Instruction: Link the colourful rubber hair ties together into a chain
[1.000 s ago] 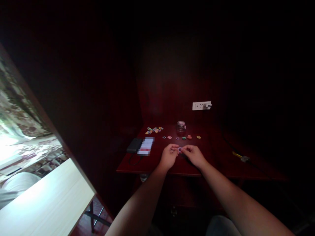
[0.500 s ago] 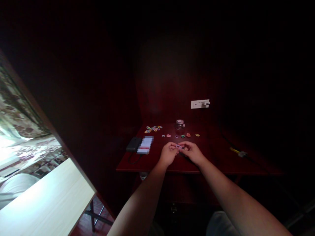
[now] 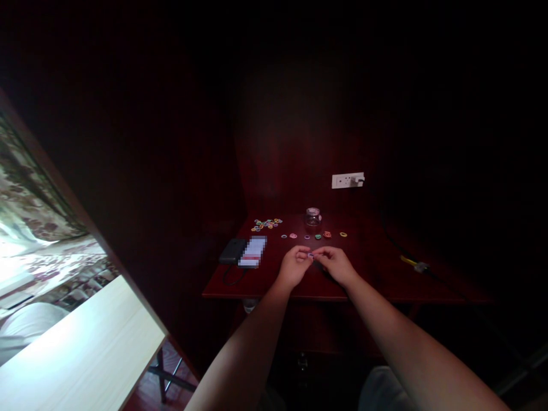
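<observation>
Between my two hands, over the front part of the dark red desk (image 3: 274, 285), is a small light purple hair tie (image 3: 311, 255), mostly hidden by fingers. My left hand (image 3: 296, 266) pinches it from the left with thumb and fingers. On its other side my right hand (image 3: 335, 264) has thumb and forefinger closed on it. Just beyond the hands runs a row of hair ties: blue (image 3: 283, 236), pink (image 3: 293, 236), purple (image 3: 307, 237), green (image 3: 318, 237), orange (image 3: 327, 234) and yellow (image 3: 343, 234). Farther left lies a mixed pile of hair ties (image 3: 268, 224).
A clear jar (image 3: 313, 218) stands behind the row. Left on the desk are a black power bank (image 3: 232, 251) and a phone (image 3: 253, 252) with a cable. A yellow-and-grey object (image 3: 415, 264) lies at right. A wall socket (image 3: 347, 181) holds a plug.
The fingers have drawn closer over the light purple hair tie, so less of its loop shows. Both arms and the things on the desk stay in place.
</observation>
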`<state>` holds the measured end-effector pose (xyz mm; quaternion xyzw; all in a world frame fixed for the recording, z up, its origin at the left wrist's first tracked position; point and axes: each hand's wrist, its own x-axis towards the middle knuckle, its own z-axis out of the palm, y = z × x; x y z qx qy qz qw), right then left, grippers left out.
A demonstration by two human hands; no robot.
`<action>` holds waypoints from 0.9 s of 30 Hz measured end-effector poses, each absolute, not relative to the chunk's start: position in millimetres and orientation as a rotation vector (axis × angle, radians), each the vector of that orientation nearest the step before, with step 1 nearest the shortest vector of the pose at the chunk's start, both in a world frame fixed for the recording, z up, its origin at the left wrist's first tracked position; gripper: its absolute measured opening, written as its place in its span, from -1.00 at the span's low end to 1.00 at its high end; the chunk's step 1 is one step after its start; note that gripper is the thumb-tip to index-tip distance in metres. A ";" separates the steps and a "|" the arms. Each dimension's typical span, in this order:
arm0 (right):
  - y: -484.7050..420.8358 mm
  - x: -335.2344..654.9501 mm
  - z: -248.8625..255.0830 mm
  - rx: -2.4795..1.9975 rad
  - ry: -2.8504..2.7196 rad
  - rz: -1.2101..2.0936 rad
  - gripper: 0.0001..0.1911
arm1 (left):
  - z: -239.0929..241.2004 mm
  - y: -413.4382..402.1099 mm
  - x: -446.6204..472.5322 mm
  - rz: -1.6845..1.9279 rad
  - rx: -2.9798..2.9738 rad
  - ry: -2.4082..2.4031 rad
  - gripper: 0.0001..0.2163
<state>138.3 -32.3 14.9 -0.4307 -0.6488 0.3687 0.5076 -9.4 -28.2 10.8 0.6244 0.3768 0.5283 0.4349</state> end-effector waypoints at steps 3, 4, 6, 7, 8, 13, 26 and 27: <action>-31.4 138.6 14.0 -1.048 -1.573 0.861 -0.69 | 11.6 -28.7 -9.4 1.319 1.553 0.930 -0.76; -31.0 138.7 13.6 -1.050 -1.573 0.854 -0.68 | 11.7 -28.7 -9.3 1.314 1.549 0.929 -0.77; -30.1 138.8 12.4 -1.051 -1.573 0.852 -0.68 | 11.8 -28.6 -9.3 1.304 1.536 0.931 -0.81; -29.5 138.9 11.6 -1.047 -1.574 0.854 -0.68 | 11.9 -28.6 -9.2 1.301 1.529 0.932 -0.83; -29.0 139.0 10.8 -1.042 -1.575 0.856 -0.69 | 12.0 -28.6 -9.1 1.301 1.523 0.931 -0.83; -27.1 139.1 7.8 -1.014 -1.572 0.873 -0.69 | 12.8 -29.0 -8.8 1.300 1.514 0.952 -0.84; -31.6 136.6 13.4 -0.988 -1.589 0.905 -0.71 | 12.8 -27.7 -8.9 1.287 1.512 0.999 -0.86; -31.6 136.5 13.1 -0.991 -1.589 0.904 -0.71 | 12.2 -27.3 -8.8 1.291 1.524 0.997 -0.86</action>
